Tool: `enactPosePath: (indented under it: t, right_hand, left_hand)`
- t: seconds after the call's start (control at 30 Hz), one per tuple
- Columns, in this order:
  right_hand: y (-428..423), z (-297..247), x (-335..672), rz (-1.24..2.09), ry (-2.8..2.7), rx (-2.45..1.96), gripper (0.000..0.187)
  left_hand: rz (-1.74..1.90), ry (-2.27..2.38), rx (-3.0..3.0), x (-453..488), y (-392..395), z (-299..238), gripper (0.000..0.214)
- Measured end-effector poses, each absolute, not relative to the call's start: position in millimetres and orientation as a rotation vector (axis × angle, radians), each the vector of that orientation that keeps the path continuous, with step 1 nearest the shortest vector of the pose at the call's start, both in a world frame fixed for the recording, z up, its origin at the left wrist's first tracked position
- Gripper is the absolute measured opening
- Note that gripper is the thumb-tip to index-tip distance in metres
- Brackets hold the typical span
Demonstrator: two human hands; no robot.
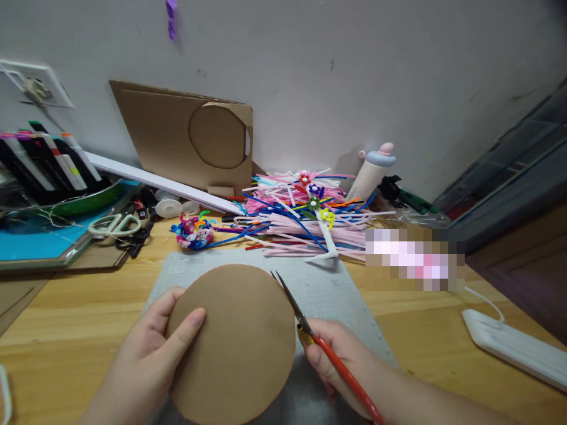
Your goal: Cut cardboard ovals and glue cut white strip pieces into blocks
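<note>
My left hand (148, 354) grips a brown cardboard disc (234, 342) at its left edge, thumb on top, holding it above a grey cutting mat (328, 289). My right hand (336, 357) is closed round red-handled scissors (310, 327). Their dark blades are slightly parted and point up and away, right at the disc's upper right edge.
A heap of coloured pipe cleaners (305, 221) lies behind the mat, with a pastel bottle (372, 171). A cardboard sheet with a round hole (195, 139) leans on the wall. Pale scissors (113, 225), tape rolls and markers (48, 159) sit left. A white power strip (514, 345) lies right.
</note>
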State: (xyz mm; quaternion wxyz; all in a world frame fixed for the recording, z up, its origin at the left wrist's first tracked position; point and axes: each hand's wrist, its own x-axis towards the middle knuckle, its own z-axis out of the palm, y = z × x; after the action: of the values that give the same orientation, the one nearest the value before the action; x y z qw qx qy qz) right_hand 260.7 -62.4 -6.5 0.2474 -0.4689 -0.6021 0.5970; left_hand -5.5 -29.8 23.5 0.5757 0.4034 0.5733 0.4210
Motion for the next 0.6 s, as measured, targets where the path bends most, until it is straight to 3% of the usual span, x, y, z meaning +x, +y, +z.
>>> enactPosePath:
  t: [0.27,0.47,0.6]
  right_hand:
    - [-62.1,-2.8,256.9,1.561,-1.703,-1.282,0.055]
    - [-66.3,-14.9,249.0,1.710,-1.419,-1.270,0.060]
    - [-63.3,-21.8,253.4,1.631,-1.334,-1.255,0.059]
  left_hand:
    - [0.998,1.376,1.008,1.0,-30.3,24.7,0.035]
    - [1.027,1.360,0.963,0.9,-30.6,24.7,0.040]
    - [1.092,1.388,0.859,0.9,-30.2,25.8,0.043]
